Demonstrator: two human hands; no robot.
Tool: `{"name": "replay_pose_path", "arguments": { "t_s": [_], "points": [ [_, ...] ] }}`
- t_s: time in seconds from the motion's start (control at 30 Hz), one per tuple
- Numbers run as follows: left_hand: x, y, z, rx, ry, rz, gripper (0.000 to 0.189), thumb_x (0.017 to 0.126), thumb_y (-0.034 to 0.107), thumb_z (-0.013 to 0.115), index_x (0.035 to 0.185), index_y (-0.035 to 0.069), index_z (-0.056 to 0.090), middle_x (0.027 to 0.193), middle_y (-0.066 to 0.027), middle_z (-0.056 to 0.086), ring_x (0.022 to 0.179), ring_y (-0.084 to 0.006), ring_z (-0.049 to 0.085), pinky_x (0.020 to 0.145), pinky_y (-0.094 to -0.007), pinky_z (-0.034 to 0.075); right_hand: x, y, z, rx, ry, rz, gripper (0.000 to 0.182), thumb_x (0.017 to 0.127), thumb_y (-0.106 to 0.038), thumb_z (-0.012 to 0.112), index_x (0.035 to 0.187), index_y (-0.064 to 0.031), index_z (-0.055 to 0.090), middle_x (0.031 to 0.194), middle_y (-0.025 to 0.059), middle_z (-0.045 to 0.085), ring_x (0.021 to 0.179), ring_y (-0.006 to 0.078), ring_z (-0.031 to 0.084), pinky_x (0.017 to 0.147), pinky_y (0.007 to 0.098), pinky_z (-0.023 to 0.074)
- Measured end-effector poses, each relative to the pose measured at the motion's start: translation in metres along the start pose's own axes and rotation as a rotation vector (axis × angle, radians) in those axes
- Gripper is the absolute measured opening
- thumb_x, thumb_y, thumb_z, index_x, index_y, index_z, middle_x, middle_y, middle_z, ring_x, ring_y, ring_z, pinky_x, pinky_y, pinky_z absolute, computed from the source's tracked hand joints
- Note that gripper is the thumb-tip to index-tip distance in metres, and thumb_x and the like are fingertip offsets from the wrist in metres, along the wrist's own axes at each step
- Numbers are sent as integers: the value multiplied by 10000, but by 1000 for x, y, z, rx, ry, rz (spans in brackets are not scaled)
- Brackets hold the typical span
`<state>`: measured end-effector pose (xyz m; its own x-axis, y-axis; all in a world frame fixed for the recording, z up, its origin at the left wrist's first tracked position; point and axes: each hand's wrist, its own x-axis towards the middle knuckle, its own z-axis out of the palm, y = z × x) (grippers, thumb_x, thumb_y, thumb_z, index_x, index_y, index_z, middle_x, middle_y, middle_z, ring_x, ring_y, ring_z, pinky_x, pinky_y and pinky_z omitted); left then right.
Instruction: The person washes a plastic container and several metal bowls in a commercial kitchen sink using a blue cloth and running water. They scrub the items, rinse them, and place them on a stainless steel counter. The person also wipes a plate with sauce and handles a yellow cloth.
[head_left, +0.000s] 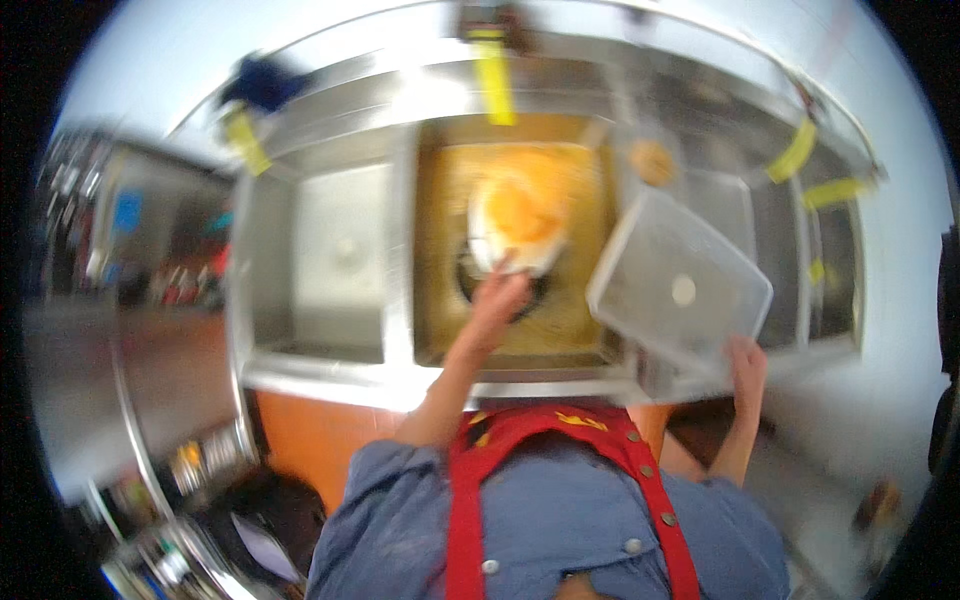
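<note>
My left hand (501, 296) is at the near edge of a white dish (480, 240), its fingers over the rim. An orange-yellow mass (521, 206) covers most of the dish; blur hides what it is. Both are over the middle sink basin (551, 341), where yellowish liquid and a dark round shape show below. With my right hand (746, 358) I grip the near corner of a translucent plastic container (660, 255). This container is tilted above the divider and the right-hand basin, with a pale round spot on it.
A stainless steel basin (341, 225) adjoins on the left. Yellow strips (491, 79) hang at the back, near a dark blue cloth (262, 82). A round tan thing (652, 163) sits behind the container. At lower left stands a metal rack (165, 555) with assorted items.
</note>
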<state>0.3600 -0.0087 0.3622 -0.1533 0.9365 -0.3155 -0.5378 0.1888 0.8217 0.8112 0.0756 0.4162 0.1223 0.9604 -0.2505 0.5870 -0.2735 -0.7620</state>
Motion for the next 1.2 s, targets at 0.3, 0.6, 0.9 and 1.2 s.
{"name": "replay_pose_path", "arguments": {
  "t_s": [0.3, 0.6, 0.9, 1.2],
  "points": [
    [-137, 79, -113, 7, -7, 82, 1043, 798, 433, 713, 1532, 177, 17, 1415, -203, 344, 1203, -326, 478, 902, -498, 471, -58, -189, 171, -332, -411, -548, 288, 880, -202, 562, 1034, 20, 660, 758, 28, 623, 707, 129, 562, 651, 308, 452],
    [-225, 88, -192, -269, 634, 373, 920, 768, 360, 656, 1443, 54, 111, 1227, -223, 430, 1093, -385, 509, 876, -580, 494, -97, -385, 332, -148, -658, -917, 403, 916, -206, 586, 1284, -47, 551, 1201, 149, 619, 1030, 248, 615, 914, 359, 478],
    [-256, 115, -249, -319, 1213, 408, 682, 788, 247, 599, 1375, 88, 291, 1155, -150, 464, 971, -316, 542, 769, -479, 486, -22, -617, 584, 199, -425, -1289, 795, 733, -156, 712, 1444, -194, 359, 1363, 252, 377, 1245, 380, 416, 1031, 421, 397],
    [-239, 172, -269, 27, 1474, 357, 896, 744, 409, 634, 1443, 5, 246, 1234, -203, 431, 1034, -324, 512, 840, -478, 462, 17, -630, 662, 248, 23, -1403, 386, 759, -63, 610, 1145, -80, 591, 1103, 226, 582, 1066, 398, 539, 932, 438, 439]
  ]
}}
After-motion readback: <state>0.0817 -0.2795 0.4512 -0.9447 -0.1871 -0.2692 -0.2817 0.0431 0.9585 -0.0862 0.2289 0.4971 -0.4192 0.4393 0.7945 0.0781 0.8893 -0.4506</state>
